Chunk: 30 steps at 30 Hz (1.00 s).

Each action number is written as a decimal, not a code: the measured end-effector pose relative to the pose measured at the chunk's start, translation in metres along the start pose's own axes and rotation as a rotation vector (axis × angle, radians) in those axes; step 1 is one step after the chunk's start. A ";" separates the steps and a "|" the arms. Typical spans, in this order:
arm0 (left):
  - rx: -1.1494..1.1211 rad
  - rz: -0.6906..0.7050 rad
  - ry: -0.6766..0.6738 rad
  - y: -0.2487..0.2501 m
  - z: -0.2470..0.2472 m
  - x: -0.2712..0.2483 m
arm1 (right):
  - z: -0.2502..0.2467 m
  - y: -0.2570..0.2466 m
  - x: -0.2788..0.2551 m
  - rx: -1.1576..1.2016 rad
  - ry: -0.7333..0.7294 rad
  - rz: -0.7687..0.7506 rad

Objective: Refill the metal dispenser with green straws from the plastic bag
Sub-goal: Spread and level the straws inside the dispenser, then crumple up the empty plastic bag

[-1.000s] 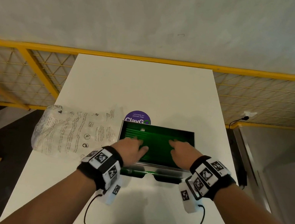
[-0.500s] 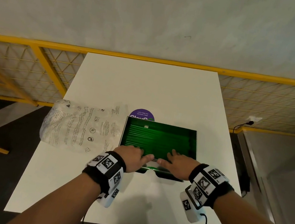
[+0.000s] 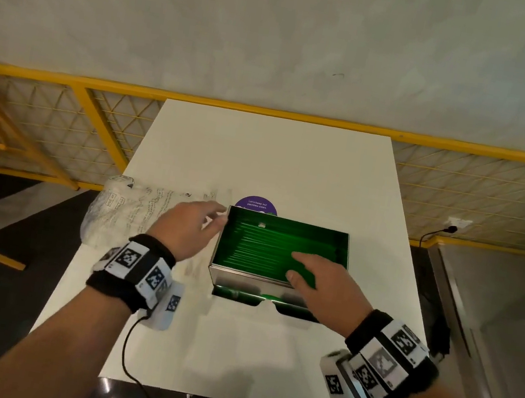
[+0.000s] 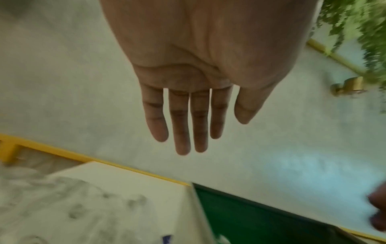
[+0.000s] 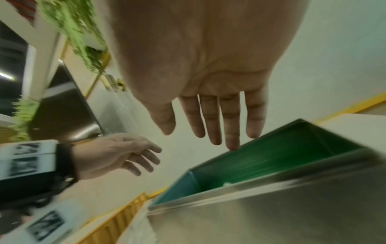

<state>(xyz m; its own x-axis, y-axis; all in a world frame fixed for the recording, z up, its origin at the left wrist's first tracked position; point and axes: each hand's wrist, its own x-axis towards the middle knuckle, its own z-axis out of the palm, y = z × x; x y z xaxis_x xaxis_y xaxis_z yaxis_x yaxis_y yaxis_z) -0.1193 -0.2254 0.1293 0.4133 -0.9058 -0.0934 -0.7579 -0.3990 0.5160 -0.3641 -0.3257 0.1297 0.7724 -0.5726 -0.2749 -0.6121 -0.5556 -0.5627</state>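
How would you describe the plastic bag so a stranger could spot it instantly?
Start at the white table by the yellow railing. Left of the metal dispenser lies the plastic bag: crumpled, clear, printed with dark text, the only soft thing there.

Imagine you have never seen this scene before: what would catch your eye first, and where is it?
The open metal dispenser mid-table, its inside glowing with green straws. Next, both hands, open and empty: the right hand over the dispenser's near right corner, the left hand above the crumpled plastic bag at the table's left edge.
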 end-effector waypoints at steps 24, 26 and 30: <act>-0.075 0.212 -0.383 -0.180 0.023 -0.078 | 0.193 -0.124 0.054 0.252 -0.153 0.198; -0.294 0.301 -0.357 -0.167 0.005 -0.095 | 0.201 -0.137 0.059 0.444 -0.068 0.109; -0.563 0.292 -0.277 -0.157 -0.011 -0.110 | 0.193 -0.152 0.059 0.581 -0.008 0.038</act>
<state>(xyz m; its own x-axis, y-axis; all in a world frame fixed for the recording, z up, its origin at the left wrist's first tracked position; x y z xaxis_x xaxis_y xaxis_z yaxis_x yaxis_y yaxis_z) -0.0403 -0.0613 0.0683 0.0314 -0.9978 -0.0583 -0.4105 -0.0661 0.9094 -0.1931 -0.1584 0.0490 0.7541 -0.5802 -0.3076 -0.4479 -0.1118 -0.8871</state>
